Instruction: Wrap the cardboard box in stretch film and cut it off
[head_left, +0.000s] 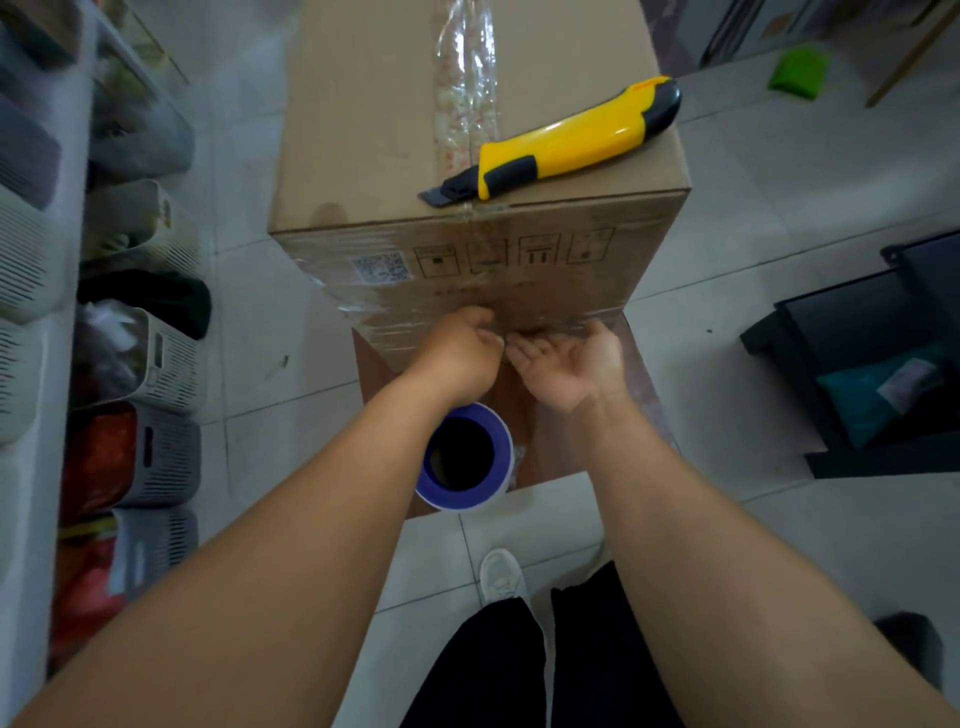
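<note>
Left of the cardboard box (395, 130), slotted baskets (156, 364) holding bagged and dark items line a tiled aisle. The box stands tall, its near face skinned in stretch film (363, 306). A yellow utility knife (561, 140) lies on top by the near right edge. Against that face, the left hand (457, 353) curls, pinching film; the right hand (571, 364) is flat, palm up, touching it. The film roll (462, 457) stands below the hands. Right of the box, open tile, then dark trays (857, 364) holding a teal packet.
</note>
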